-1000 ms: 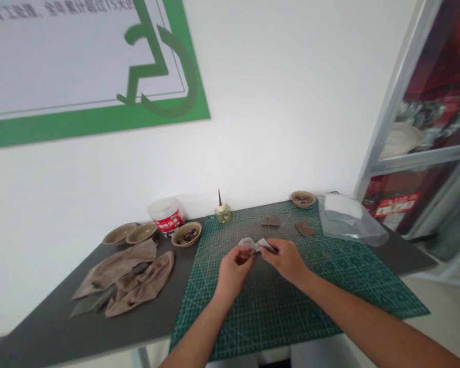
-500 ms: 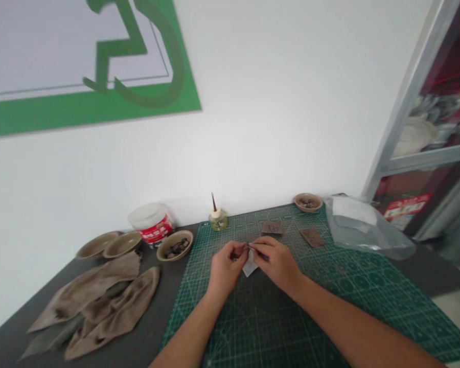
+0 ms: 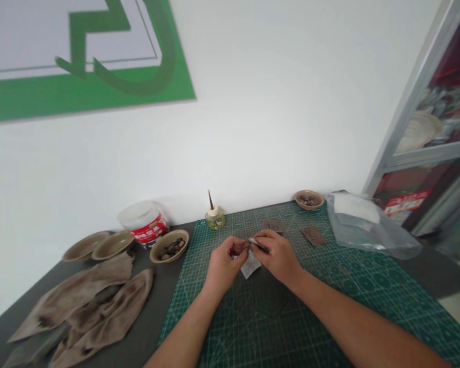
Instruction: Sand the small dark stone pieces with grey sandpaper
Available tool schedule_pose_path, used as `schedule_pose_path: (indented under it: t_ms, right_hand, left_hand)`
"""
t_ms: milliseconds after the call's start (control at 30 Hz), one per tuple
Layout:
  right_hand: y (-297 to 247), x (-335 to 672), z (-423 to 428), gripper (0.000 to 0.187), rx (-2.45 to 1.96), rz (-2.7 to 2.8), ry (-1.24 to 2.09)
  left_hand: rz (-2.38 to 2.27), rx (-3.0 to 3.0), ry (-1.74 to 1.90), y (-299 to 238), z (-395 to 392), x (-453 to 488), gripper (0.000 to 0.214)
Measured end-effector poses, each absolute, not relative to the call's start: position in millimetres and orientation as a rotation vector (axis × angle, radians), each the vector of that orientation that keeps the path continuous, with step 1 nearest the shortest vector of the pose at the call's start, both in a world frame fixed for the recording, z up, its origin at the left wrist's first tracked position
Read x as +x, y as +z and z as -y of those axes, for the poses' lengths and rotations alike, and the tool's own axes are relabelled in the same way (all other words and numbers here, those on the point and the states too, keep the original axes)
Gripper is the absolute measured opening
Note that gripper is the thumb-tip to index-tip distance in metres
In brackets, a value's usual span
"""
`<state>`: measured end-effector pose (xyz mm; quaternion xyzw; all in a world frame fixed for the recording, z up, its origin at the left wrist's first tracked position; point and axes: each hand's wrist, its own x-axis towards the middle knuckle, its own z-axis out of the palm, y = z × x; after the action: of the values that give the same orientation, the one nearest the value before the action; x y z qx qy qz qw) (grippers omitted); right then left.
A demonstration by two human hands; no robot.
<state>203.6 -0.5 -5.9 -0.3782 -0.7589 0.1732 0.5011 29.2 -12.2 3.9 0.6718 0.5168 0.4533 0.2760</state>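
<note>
— Over the mat's middle, what is being held?

— A small dark piece (image 3: 247, 245), raised just clear of the mat (image 3: 329, 286) between both hands. The left hand (image 3: 225, 261) pinches it with thumb and forefinger, the other fingers curled in. It is too small to name.

— And the right hand?

— The right hand (image 3: 279, 255) pinches the top of a white slip (image 3: 250, 267), which meets the piece and hangs down between the hands. Its fingers are pressed together and both forearms run low over the mat, a steadying pose by the look of it.

— Why that spot?

— The gridded mat gives a working face, with supplies in reach. Two brown cards (image 3: 272, 225) lie just beyond the hands, and a little bottle (image 3: 215, 219) with a stick in it stands at the far edge.

— Further out?

— A bowl (image 3: 169, 246) of dark bits sits just off the mat's left corner, near a white tub (image 3: 143, 223) and two empty dishes (image 3: 99, 245). A second bowl (image 3: 308, 200) sits far right. Stained cloths (image 3: 84, 306) lie heaped on the grey table (image 3: 161, 301), well apart from the work, and a clear bag (image 3: 368, 225) lies to the right.
</note>
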Motion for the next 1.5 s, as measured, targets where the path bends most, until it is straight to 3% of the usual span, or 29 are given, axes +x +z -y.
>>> schedule_pose_path:
  t_ms: [367, 533, 767, 1000, 1167, 1367, 1500]
  right_hand:
    - [22, 196, -19, 0.018, -0.845, 1.899, 0.395]
    - [26, 222, 25, 0.018, -0.908, 1.885, 0.378]
    - [-4, 267, 112, 0.041, -0.85, 1.897, 0.242]
    - [10, 264, 89, 0.064, -0.58, 2.151, 0.127]
    - [26, 265, 83, 0.055, -0.544, 2.097, 0.182]
    - [33, 255, 74, 0.021, -0.862, 1.851, 0.487]
    - [28, 230, 33, 0.013, -0.958, 1.83, 0.482]
  left_hand:
    - [-1.418, 1.879, 1.217, 12, -4, 17, 0.011]
    - [-1.416, 1.873, 1.205, 9, -1, 16, 0.013]
    - [-1.486, 1.83, 1.21, 6, -2, 10, 0.019]
    - [-1.426, 1.79, 1.192, 15, 9, 3, 0.02]
    - [-1.42, 1.774, 1.143, 24, 19, 8, 0.019]
    - [-1.396, 1.809, 1.032, 19, 23, 29, 0.015]
    - [-1.426, 1.865, 1.062, 15, 13, 36, 0.01]
